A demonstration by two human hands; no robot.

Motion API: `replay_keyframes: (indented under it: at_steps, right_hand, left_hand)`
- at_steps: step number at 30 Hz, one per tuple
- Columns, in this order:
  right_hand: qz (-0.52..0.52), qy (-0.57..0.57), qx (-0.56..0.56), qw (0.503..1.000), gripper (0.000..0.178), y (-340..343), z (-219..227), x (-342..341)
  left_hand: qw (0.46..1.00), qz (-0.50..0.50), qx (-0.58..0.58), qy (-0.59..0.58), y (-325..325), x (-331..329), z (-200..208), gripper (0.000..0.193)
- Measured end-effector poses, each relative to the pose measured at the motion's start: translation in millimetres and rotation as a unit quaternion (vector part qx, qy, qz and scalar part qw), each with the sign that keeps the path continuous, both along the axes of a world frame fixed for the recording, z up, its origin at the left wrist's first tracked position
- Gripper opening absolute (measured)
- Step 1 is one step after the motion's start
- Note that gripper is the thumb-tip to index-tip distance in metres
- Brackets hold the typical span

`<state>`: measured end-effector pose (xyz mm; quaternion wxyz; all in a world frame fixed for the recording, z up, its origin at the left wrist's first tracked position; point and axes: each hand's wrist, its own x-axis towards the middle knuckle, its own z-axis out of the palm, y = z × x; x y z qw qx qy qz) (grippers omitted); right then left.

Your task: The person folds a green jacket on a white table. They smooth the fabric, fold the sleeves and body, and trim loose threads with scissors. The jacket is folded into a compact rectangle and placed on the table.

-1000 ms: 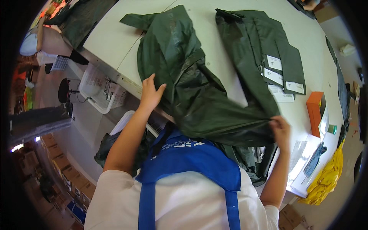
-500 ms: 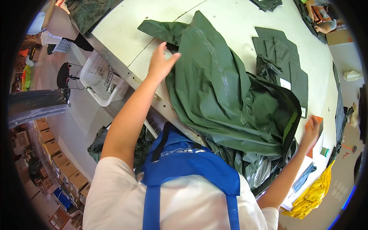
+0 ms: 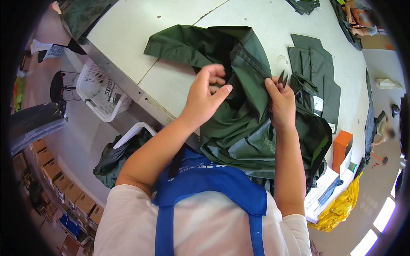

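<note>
A dark green coated garment (image 3: pixel 252 128) lies crumpled across the table in front of me, one part stretched to the far left and a seamed edge raised near the middle. My right hand (image 3: pixel 282 100) is closed round small dark-bladed thread snips (image 3: pixel 283 78), their tips pointing away from me. Its thumb presses at the garment's seamed edge. Just left of that, my left hand (image 3: pixel 208 94) hovers at the garment's opening, fingers partly curled and thumb apart, with nothing visible in it.
Folded dark green pieces (image 3: pixel 316 72) lie on the white table (image 3: pixel 175 81) to the right. Nearer me are an orange box (image 3: pixel 341 147) and a yellow cloth bundle (image 3: pixel 341 207). A white basket (image 3: pixel 96 91) stands beyond the table's left edge. Another person's arm (image 3: pixel 363 31) shows at the far right.
My right hand has come from beside the orange box to the garment, now with thread snips. My left hand has moved right and nearer. The garment's far part has folded down and its opening shows.
</note>
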<state>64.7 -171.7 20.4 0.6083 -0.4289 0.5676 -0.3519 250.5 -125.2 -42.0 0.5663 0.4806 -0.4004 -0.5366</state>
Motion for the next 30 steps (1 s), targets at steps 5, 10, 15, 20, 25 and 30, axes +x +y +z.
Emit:
replay_keyframes:
  at_steps: [5, 10, 15, 20, 25, 30]
  right_hand:
    - [-0.008, -0.009, 0.008, 1.000, 0.019, 18, 12, -2]
    - [-0.015, 0.012, -0.074, 0.997, 0.014, 33, 10, 7]
    - [0.384, 0.208, -0.242, 0.866, 0.028, 71, 16, 1]
    - [0.369, 0.107, -0.152, 0.911, 0.011, 77, 11, -10]
    - [-0.097, -0.026, -0.121, 0.988, 0.010, 41, 31, -101]
    - [-0.116, -0.132, -0.167, 0.970, 0.006, 32, 33, -149]
  left_hand:
    - [0.994, -0.084, -0.058, 0.031, -31, 12, 35, 0.046]
    - [0.966, -0.171, -0.164, -0.107, -18, 37, 41, 0.031]
    - [0.934, -0.159, 0.153, 0.279, 18, 73, 25, 0.079]
    - [0.956, -0.142, 0.093, 0.237, 32, 62, 29, 0.075]
    - [0.971, 0.138, 0.046, -0.188, -16, 71, -13, 0.062]
    - [0.830, 0.184, 0.234, -0.471, -51, 145, -81, 0.087]
